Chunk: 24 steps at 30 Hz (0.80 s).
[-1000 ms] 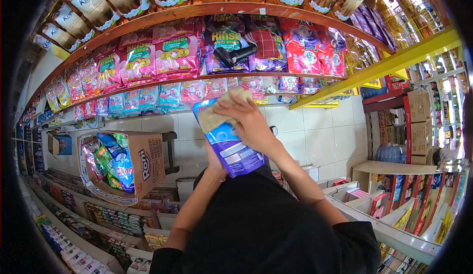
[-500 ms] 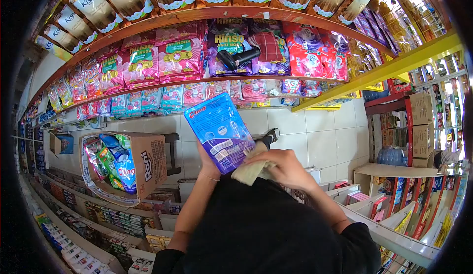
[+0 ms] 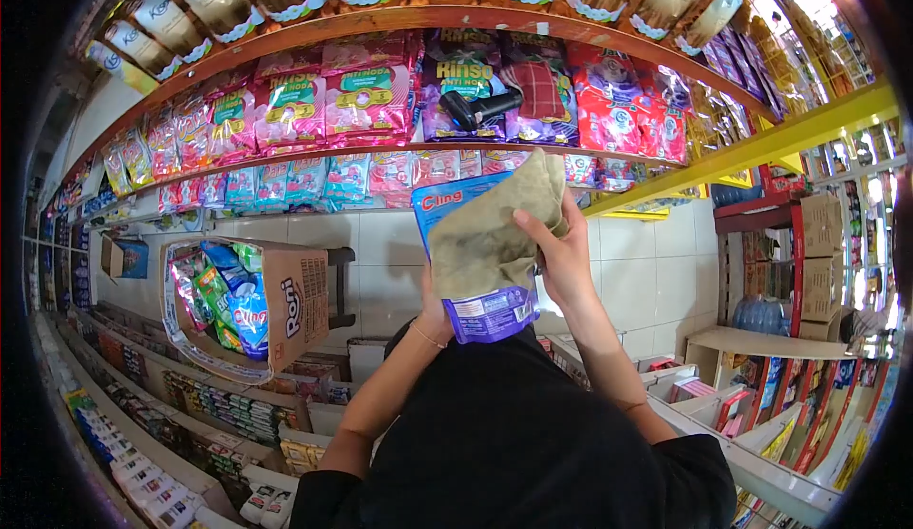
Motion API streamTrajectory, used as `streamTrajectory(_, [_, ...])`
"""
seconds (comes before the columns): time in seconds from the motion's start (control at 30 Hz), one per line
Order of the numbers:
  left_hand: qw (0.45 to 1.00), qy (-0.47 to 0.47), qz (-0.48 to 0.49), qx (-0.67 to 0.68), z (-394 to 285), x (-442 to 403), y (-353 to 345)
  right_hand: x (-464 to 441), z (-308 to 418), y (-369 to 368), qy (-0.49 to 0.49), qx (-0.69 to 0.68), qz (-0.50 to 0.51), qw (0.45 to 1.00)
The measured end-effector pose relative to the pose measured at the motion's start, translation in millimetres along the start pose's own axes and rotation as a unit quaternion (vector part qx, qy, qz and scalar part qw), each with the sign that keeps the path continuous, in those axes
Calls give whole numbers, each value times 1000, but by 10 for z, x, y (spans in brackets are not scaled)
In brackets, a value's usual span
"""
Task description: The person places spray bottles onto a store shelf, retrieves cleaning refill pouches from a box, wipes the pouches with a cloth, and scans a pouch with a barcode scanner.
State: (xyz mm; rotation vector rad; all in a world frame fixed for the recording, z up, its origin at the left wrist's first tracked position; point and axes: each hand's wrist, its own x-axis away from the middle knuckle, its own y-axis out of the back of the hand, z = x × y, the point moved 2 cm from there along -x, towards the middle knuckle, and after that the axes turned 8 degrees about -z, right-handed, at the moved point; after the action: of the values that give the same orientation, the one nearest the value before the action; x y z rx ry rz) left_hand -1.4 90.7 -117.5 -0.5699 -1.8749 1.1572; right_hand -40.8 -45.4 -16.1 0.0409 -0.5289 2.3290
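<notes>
In front of my body I hold a blue and purple Cling refill pouch (image 3: 490, 318), its back label facing up. My left hand (image 3: 433, 303) grips the pouch by its left edge, fingers hidden beneath it. Across most of the pouch lies a greenish-grey cloth (image 3: 495, 229), covering its middle and right side. My right hand (image 3: 563, 255) is closed on the cloth at the pouch's right edge, with the thumb on top of the cloth.
Ahead, a shelf (image 3: 437, 146) bears Rinso detergent bags (image 3: 366, 101), a black handheld scanner (image 3: 480, 107) and a folded red checked cloth (image 3: 535, 89). At left stands an open carton (image 3: 300, 310) of pouches. A yellow beam (image 3: 751, 153) crosses at right.
My right hand has moved up and spread the cloth from the pouch's lower right corner over its face. Both hands and the pouch have shifted a little to the right in view.
</notes>
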Motion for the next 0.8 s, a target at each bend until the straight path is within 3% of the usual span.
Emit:
streamTrajectory(0.13, [998, 17, -13, -54, -26, 77, -100, -116, -99, 155, 156, 182, 17, 971])
streamTrajectory(0.2, [998, 13, 21, -51, -11, 66, -107, -130, -114, 233, 237, 328, 59, 912])
streamTrajectory(0.23, [998, 10, 39, -50, -6, 64, -114, -137, 10, 84, 360, 345, 134, 857])
streamTrajectory(0.4, [993, -22, 1, -120, -11, 147, -162, 152, 49, -244, 387, 481, 257, 743])
streamTrajectory(0.47, [992, -23, 19, -124, 1, 108, -58, 87, -38, -157, 390, 485, 273, 734])
streamTrajectory(0.5, [997, 13, -18, -72, -20, 73, -141, 7, -83, -59, 379, 479, 280, 740])
streamTrajectory(0.53, [998, 33, 55, -17, 5, 35, -71, -78, -156, 27, 369, 473, 287, 747])
streamTrajectory(0.6, [972, 71, 202, 95, 70, -91, 142, -212, -203, 81, 321, 411, 203, 829])
streamTrajectory(0.63, [987, 84, 126, 52, 45, -29, 58, -205, -95, 33, 282, 386, 145, 866])
streamTrajectory(0.67, [989, 78, 119, 42, 26, 1, -2, -203, -17, -4, 240, 359, 86, 898])
streamTrajectory(0.7, [990, 73, 112, 32, 22, 18, -48, -224, 22, -78, 278, 329, 81, 899])
streamTrajectory(0.8, [998, 56, 15, -27, 43, 36, -92, -135, 15, -384, 395, 377, 148, 825])
